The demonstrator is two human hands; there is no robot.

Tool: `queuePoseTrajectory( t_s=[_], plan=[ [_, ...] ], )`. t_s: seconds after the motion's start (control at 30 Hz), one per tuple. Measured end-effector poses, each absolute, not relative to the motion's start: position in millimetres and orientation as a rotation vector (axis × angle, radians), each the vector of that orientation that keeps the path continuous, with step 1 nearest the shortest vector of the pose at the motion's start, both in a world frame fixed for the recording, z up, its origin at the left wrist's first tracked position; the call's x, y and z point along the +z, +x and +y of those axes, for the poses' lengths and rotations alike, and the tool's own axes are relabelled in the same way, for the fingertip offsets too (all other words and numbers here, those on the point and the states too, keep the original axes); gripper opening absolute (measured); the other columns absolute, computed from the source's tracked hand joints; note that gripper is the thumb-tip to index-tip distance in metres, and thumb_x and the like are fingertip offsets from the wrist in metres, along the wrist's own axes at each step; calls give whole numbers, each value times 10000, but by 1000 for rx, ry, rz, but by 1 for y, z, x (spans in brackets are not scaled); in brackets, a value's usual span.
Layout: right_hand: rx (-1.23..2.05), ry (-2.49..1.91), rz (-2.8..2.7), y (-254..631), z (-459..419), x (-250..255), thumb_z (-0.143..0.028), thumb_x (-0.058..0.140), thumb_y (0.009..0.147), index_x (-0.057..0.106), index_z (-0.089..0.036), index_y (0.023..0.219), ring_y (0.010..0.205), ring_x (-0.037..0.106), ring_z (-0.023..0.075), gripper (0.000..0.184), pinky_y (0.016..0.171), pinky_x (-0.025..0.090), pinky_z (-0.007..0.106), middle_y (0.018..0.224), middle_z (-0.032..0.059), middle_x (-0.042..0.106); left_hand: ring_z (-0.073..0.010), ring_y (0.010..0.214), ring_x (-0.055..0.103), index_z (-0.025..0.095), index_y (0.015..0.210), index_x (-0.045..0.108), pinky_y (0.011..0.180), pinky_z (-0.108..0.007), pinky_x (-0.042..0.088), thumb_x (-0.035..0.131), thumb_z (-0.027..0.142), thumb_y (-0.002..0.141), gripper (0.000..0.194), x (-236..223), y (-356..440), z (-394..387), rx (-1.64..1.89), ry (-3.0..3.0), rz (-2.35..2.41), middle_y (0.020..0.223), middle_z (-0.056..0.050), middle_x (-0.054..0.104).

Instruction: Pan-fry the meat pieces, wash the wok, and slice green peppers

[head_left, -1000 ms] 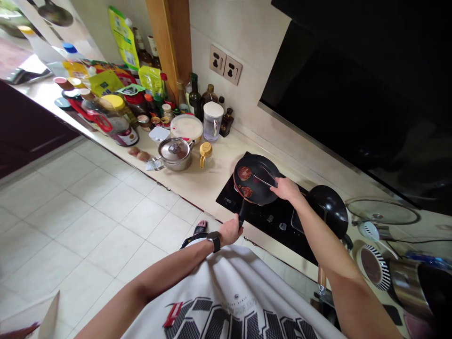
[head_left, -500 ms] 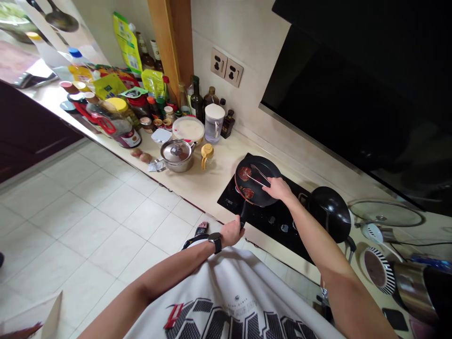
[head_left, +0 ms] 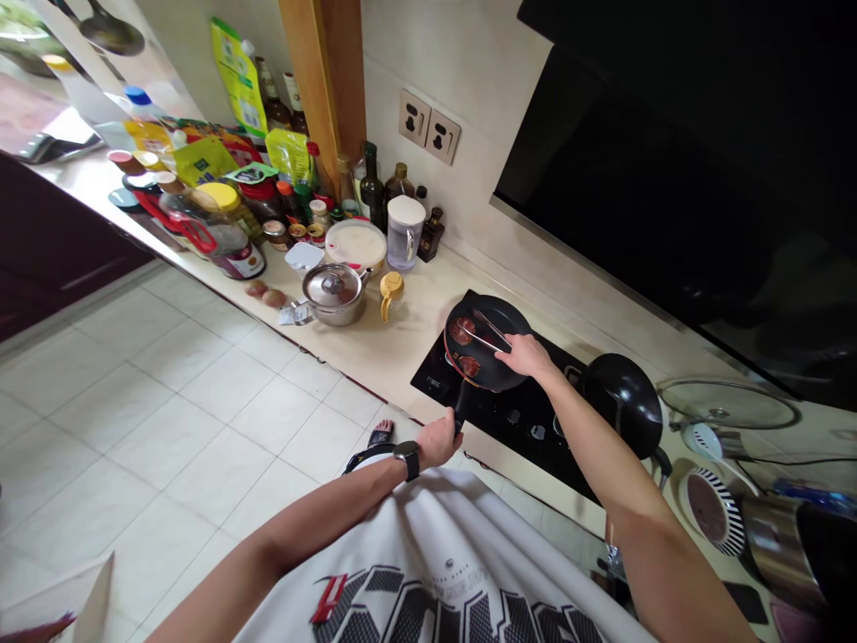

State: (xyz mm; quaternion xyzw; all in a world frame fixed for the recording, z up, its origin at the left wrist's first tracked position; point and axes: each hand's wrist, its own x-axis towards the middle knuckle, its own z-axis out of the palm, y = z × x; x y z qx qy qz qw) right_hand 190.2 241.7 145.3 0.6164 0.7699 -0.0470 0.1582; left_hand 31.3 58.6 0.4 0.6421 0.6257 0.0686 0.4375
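A black frying pan (head_left: 503, 368) sits on the black cooktop (head_left: 495, 418). My left hand (head_left: 438, 438) is wrapped around its handle, near the counter's front edge. Two browned, reddish patties lie in the pan: one patty (head_left: 461, 330) at the far left and another patty (head_left: 470, 366) closer to the handle. Over the pan's right side, my right hand (head_left: 526, 355) is closed on a pair of metal tongs (head_left: 491, 343). The tongs' arms are spread apart, and one tip reaches the farther patty; whether it grips the meat I cannot tell.
Right of the pan stands a black wok (head_left: 622, 406), with a glass lid (head_left: 729, 404) behind it. A steel teapot (head_left: 335, 295) and a yellow-lidded jug (head_left: 392, 295) stand left of the cooktop. Bottles and jars crowd the far counter. A dark range hood (head_left: 669, 205) overhangs the right.
The tongs' tip has shifted slightly over the farther patty. My left hand keeps its hold on the pan handle, and the pan stays in place. The view has moved very slightly.
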Motion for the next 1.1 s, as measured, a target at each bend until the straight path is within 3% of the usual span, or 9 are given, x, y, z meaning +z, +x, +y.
queuePoseTrajectory(
  t_s=[0.17, 0.6, 0.87, 1.1],
  plan=[
    [-188, 1741, 2217, 203, 227, 161, -497, 665, 897, 689, -235, 1253, 1020, 701, 255, 443, 848, 507, 293, 1080, 103, 752, -309, 1092, 681, 265, 1358, 432, 897, -396, 492, 525, 357, 952, 427, 4, 30, 58, 188, 1583, 1550, 1177, -127, 722],
    [143, 1759, 2088, 204, 216, 167, -394, 601, 956, 600, -128, 1300, 1027, 707, 338, 435, 820, 532, 377, 1067, 210, 717, -314, 1120, 663, 234, 1394, 390, 920, -395, 486, 497, 361, 953, 471, 1, 31, 58, 175, 1583, 1536, 1209, -149, 707],
    [66, 1807, 2147, 169, 235, 145, -466, 581, 967, 604, -140, 1291, 1078, 691, 318, 460, 889, 523, 369, 1129, 209, 704, -300, 1094, 674, 270, 1363, 412, 902, -378, 489, 504, 387, 958, 431, -4, 32, 58, 158, 1577, 1564, 1189, -124, 715],
    [41, 1737, 2195, 163, 240, 135, -431, 573, 975, 615, -136, 1268, 1074, 695, 323, 418, 892, 520, 374, 1125, 216, 702, -310, 1067, 688, 249, 1359, 411, 860, -389, 494, 496, 369, 962, 424, -6, 33, 57, 200, 1622, 1554, 1168, -140, 721]
  ],
)
